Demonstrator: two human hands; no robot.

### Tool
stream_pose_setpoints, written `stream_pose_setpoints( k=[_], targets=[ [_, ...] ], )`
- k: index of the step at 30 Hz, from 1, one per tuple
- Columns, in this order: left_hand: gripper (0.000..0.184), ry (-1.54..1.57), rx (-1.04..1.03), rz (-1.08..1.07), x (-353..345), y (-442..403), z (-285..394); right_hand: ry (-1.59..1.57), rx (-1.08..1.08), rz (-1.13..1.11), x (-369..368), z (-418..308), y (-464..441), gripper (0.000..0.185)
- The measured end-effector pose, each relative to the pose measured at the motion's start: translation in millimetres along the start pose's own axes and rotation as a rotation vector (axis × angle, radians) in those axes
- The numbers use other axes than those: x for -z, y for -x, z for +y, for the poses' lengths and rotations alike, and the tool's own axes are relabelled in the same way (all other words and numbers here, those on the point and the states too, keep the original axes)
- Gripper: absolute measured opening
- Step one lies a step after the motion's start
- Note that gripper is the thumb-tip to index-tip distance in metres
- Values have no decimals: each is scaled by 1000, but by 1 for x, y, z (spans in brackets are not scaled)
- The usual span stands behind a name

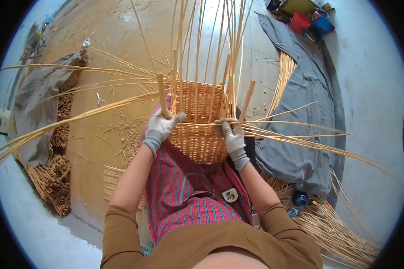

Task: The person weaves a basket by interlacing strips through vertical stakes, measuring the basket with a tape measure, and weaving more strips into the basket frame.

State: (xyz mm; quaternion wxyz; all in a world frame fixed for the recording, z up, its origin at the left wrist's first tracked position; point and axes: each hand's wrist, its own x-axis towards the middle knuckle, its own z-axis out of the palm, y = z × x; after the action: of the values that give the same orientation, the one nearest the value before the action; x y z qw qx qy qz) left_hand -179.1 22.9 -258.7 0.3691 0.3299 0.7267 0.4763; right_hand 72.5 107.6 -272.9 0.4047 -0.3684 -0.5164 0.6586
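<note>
A partly woven wicker basket (198, 142) rests on my lap, with long upright rods (197, 54) rising from its walls. My left hand (159, 128), in a white-grey glove, grips the basket's near left corner beside a thick corner stick (161, 94); its thumb lies along the rim. At the near right corner, my gloved right hand (233, 139) is closed on a thin willow rod along the top of the weave. Loose weaving rods (296, 140) fan out to the right from that corner. Others (76, 119) stretch far to the left. My palms are hidden.
Bundled rods lie under a grey cloth (296, 112) on the right and another cloth (40, 103) on the left. A rod bundle (341, 235) sits at lower right near a blue bottle (301, 198). Offcuts (128, 139) litter the floor. A red bucket (299, 23) stands at back right.
</note>
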Motion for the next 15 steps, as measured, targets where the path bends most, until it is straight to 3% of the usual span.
stream_pose_setpoints(
  k=[1, 3, 4, 5, 6, 8, 9, 10, 12, 13, 14, 15],
  targets=[
    [32, -176, 13, 133, -7, 7, 3, -16, -67, 61, -12, -12, 8, 13],
    [34, -213, 121, 146, -9, 5, 8, 122, -6, -19, -26, -39, 27, 12],
    [37, -260, 230, 161, -8, 1, 9, 156, 106, -39, -32, -45, 32, 11],
    [35, -136, 181, 131, -7, -1, 2, 181, 201, -44, -33, -46, 42, 10],
    [35, -146, 177, 128, -8, 2, -2, 161, 61, 24, -7, -17, 19, 8],
    [34, 166, 59, 132, -4, 4, -2, 150, -39, 98, 21, -14, 6, 9],
    [32, -105, -39, 335, 0, 3, -8, -42, -4, 203, 24, -22, 11, 10],
    [32, -111, -54, 320, -8, 11, 7, -196, 141, 178, 39, -12, 9, 9],
    [25, 272, -600, 426, -34, 46, 60, -152, 131, 231, 39, -11, 20, 8],
    [17, -94, -352, 276, -46, 58, 78, -140, 121, 236, 37, -13, 26, 8],
    [17, -84, -343, 278, -55, 53, 59, -127, 86, 251, 32, -16, 30, 10],
    [14, -1, -119, 14, -69, 34, 30, -120, 70, 261, 26, -21, 24, 12]
  ],
)
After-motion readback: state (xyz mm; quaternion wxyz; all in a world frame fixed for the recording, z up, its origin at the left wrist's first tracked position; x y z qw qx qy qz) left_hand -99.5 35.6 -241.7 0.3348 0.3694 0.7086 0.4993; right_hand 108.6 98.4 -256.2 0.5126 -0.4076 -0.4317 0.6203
